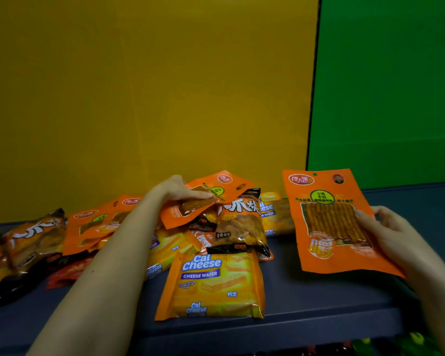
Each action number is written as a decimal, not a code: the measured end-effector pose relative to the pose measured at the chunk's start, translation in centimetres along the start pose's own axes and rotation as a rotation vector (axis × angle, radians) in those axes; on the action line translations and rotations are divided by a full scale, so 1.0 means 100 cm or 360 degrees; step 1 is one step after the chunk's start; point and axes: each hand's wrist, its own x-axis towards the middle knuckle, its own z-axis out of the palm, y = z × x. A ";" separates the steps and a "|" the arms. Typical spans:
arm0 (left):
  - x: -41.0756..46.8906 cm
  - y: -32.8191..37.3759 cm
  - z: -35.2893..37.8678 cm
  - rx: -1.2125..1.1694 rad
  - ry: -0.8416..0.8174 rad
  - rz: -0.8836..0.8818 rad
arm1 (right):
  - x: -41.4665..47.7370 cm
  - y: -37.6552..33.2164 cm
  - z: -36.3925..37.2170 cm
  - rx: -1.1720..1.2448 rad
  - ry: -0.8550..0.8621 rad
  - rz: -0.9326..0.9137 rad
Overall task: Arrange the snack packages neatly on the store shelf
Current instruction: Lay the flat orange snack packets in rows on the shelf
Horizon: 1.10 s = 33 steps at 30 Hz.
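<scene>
1. The shelf (319,299) is a dark blue board running left to right, with a yellow panel (139,86) behind it and a green panel (391,86) at far right.
2. The right hand (388,229) grips an orange spicy-strip packet (334,222) by its right edge, thumb on the front and fingers behind. The packet is held off the shelf on the right side, face toward the camera, long axis running near to far, with its logo end at the far side and tilted slightly left.
3. The left hand (177,194) reaches into the middle of the pile, its fingers closed on a second orange packet (208,199). This packet is raised above the heap, long axis slanting from near left up to far right.
4. A Cal Cheese wafer bag (213,286) lies flat at the near centre, print upright toward the viewer, long axis near to far.
5. Just behind it, a black-and-orange snack bag (242,227) leans on the pile, top end far.
6. More orange packets (93,224) and dark bags (31,242) lie overlapping at the left, at mixed angles.
7. Another Cal Cheese bag (278,217) sits at the far centre, partly hidden.
</scene>
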 end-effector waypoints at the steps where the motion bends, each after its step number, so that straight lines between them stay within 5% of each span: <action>1: 0.002 -0.001 -0.002 -0.0034 0.0030 0.0012 | -0.001 0.000 0.001 0.0000 0.0021 0.0006; 5: 0.008 -0.003 -0.009 -0.0164 0.0021 0.0077 | -0.003 -0.001 0.001 -0.0023 0.0052 0.0022; 10: 0.001 -0.004 -0.014 -0.0493 -0.0320 0.0219 | -0.005 0.002 0.001 0.0021 0.0072 0.0042; 18: 0.069 -0.011 -0.014 -0.0740 -0.0260 0.0384 | -0.011 0.003 -0.017 0.0022 0.0217 0.0048; 33: -0.097 0.249 0.168 -0.1206 -0.0501 0.0503 | -0.044 0.021 -0.240 -0.0060 0.0661 0.0037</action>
